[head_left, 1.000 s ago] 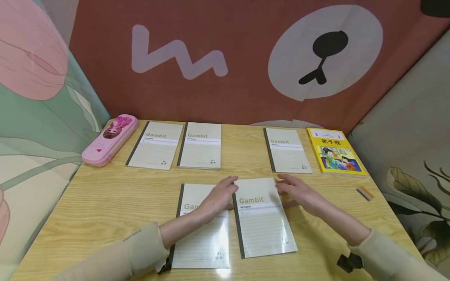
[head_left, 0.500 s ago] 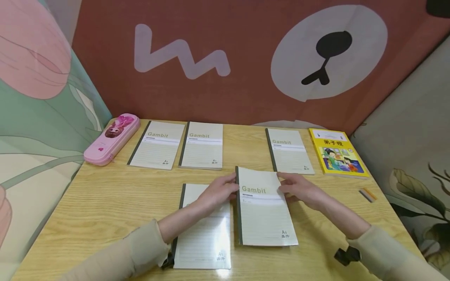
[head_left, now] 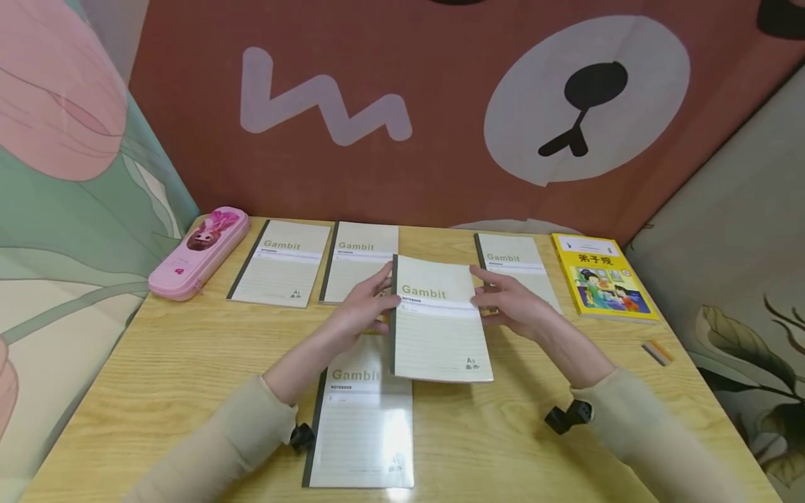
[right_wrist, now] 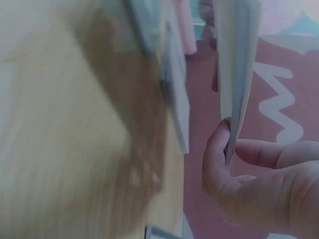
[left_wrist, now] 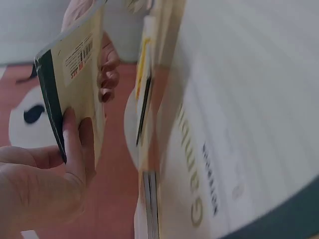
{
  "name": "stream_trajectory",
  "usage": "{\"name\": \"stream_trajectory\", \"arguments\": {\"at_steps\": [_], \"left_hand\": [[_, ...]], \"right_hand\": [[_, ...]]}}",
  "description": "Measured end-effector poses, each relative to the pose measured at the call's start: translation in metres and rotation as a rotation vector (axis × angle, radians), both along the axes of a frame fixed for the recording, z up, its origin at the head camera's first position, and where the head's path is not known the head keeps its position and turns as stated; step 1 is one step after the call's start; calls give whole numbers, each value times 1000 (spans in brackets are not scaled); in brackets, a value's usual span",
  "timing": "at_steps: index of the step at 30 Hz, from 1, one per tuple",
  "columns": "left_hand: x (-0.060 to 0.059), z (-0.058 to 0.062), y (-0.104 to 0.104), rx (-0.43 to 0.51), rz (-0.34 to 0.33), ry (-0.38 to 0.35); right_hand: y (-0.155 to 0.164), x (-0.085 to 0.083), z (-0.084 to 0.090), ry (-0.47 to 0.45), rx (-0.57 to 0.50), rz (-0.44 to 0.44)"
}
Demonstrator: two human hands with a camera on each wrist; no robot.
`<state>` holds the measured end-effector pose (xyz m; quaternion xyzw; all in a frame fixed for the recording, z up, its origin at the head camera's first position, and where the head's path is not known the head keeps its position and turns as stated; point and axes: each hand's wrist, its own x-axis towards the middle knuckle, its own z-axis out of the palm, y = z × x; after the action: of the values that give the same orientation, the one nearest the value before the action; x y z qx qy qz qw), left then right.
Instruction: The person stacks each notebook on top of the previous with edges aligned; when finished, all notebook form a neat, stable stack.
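Note:
Both hands hold one pale "Gambit" notebook (head_left: 440, 325) up off the table, its far end raised. My left hand (head_left: 358, 307) pinches its dark-spined left edge, thumb on the cover and fingers underneath. On the opposite edge, my right hand (head_left: 518, 307) grips it the same way. The left wrist view shows the back cover (left_wrist: 79, 64) with a barcode label, fingers (left_wrist: 74, 144) against it. In the right wrist view the notebook (right_wrist: 238, 74) appears edge-on between thumb and fingers. Below it on the table lies another Gambit notebook (head_left: 361, 426), its upper right part covered.
Along the back stand a pink pencil case (head_left: 200, 253), Gambit notebooks (head_left: 279, 269) (head_left: 365, 241) lying flat, a third notebook (head_left: 512, 248) partly behind my right hand, and a yellow picture-cover book (head_left: 604, 279). A small striped item (head_left: 657, 352) lies at the right. A wall rises behind the table.
The notebook went from lying flat on the table to being gripped by both hands and lifted, then carried forward and to the left. More of the notebook beneath now shows at its lower part.

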<state>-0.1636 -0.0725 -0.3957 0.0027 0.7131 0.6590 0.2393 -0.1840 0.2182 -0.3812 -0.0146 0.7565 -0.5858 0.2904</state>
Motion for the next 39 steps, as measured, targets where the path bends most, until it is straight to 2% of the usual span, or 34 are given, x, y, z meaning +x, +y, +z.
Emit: {"name": "stream_trajectory", "arguments": {"at_steps": [5, 10, 15, 19, 25, 31, 39], "left_hand": [[-20, 3, -18, 7, 78, 12], [-38, 0, -37, -22, 193, 20], [-49, -5, -55, -26, 257, 15], [-55, -11, -65, 6, 300, 19], [-60, -17, -74, 25, 359, 16], [-65, -15, -78, 63, 339, 14], [-71, -16, -82, 56, 337, 13]], "right_hand": [[-21, -19, -2, 1, -97, -79], [-46, -36, -5, -50, -232, -210], [-69, -51, -13, -96, -409, -352], [-86, -62, -22, -115, -544, -432], [-108, -73, -37, -118, -618, -487], [-119, -79, -47, -92, -684, -532], [-125, -86, -58, -52, -692, -462]]}}
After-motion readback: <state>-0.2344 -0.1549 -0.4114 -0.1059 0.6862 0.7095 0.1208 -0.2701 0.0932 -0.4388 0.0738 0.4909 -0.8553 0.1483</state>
